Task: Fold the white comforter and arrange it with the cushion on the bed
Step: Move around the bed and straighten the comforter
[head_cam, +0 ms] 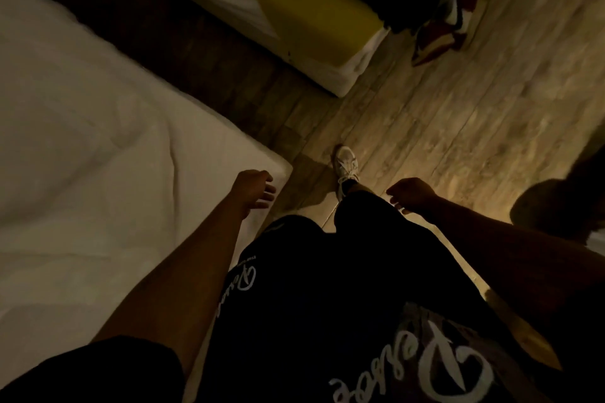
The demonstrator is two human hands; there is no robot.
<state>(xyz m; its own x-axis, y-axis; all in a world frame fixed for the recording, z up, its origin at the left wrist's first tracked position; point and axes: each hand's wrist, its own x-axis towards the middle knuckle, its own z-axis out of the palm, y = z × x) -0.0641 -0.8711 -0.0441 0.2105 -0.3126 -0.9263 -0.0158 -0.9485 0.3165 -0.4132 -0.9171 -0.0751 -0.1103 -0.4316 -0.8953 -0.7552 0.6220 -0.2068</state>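
Note:
A white comforter lies spread over the bed on the left, wrinkled, its corner near my legs. My left hand hangs just above that corner, fingers loosely apart, holding nothing. My right hand hovers over the wooden floor to the right of my leg, fingers curled, with nothing in it. No cushion shows in this view.
A second bed with white sheets and a yellow-green runner stands at the top. Red-and-white shoes lie on the wooden floor beside it. My white sneaker steps forward. A dark round object sits at the right edge.

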